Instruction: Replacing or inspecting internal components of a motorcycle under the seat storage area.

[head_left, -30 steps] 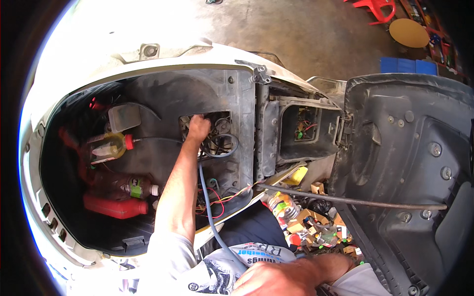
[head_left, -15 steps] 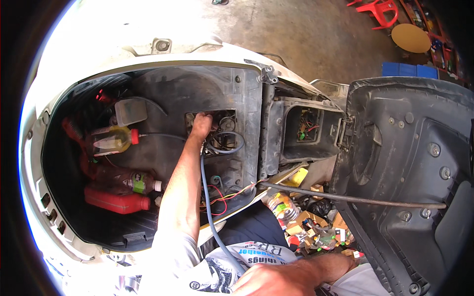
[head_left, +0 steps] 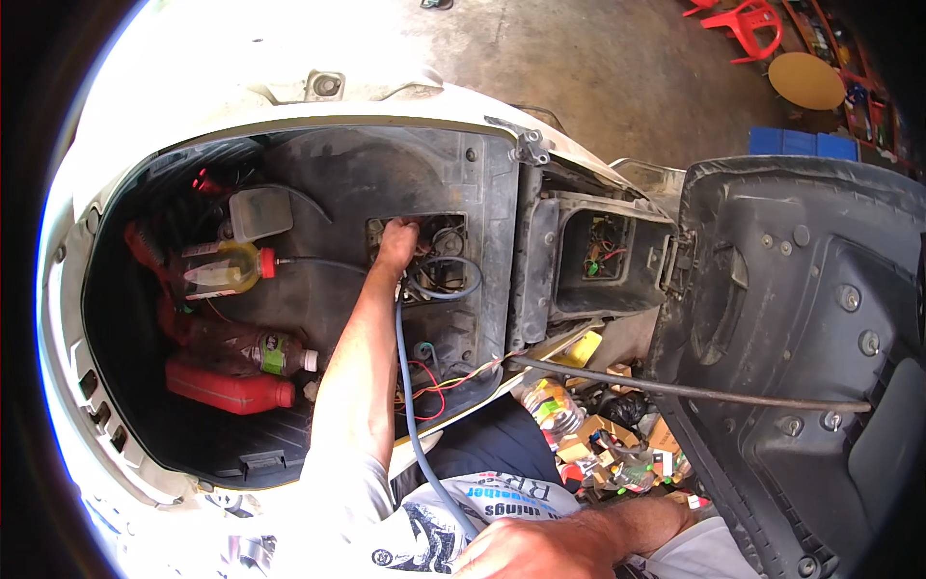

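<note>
My left hand [head_left: 398, 239] reaches into a square opening in the floor of a scooter's under-seat compartment [head_left: 333, 159]. Its fingers are curled in among engine parts [head_left: 446, 241]; what they grip, if anything, is hidden. A grey-blue hose [head_left: 405, 367] loops beside that hand and runs down past my left forearm to my right hand [head_left: 526, 550]. My right hand is closed at the hose's lower end, close to my shirt, and the picture's bottom edge cuts off part of it. Red and yellow wires [head_left: 444, 384] lie to the right of my left forearm.
In the compartment lie a yellow-liquid bottle [head_left: 220, 271] with a dark tube at its red cap, a clear box [head_left: 260, 213], a red bottle [head_left: 227, 388] and a clear bottle [head_left: 275, 354]. The raised seat [head_left: 772, 289] stands right, a rod [head_left: 675, 386] crossing to it. Litter [head_left: 617, 444] lies below.
The view has shifted very slightly. Both hands and the hose keep their places.
</note>
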Demonstrator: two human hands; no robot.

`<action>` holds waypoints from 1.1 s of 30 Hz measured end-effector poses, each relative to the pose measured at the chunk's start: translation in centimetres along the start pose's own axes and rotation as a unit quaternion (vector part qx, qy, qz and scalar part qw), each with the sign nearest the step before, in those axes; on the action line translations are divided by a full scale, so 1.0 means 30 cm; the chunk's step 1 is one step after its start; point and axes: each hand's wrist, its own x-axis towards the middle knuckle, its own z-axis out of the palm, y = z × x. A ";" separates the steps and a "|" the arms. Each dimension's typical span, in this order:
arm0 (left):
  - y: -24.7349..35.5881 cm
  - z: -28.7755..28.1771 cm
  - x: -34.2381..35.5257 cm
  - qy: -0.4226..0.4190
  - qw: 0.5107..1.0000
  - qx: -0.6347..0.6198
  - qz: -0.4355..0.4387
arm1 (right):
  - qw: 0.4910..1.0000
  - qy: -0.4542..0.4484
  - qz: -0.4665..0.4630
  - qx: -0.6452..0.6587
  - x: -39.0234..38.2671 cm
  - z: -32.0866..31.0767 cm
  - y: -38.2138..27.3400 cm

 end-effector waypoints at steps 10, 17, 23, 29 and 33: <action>-0.016 0.007 0.018 -0.014 0.999 -0.038 0.014 | 1.000 0.007 -0.013 -0.002 0.013 0.005 -0.016; -0.009 -0.001 0.006 -0.010 1.000 -0.010 0.011 | 1.000 0.008 0.000 0.008 -0.004 0.008 -0.008; -0.014 0.008 0.015 -0.012 1.000 -0.017 0.009 | 1.000 0.020 -0.021 0.006 -0.011 0.015 0.000; -0.029 -0.001 0.025 -0.013 1.000 -0.018 0.012 | 1.000 0.015 -0.002 0.009 -0.009 0.016 -0.009; -0.024 -0.002 0.025 -0.018 1.000 0.006 0.002 | 1.000 0.014 -0.003 0.004 -0.009 0.016 -0.009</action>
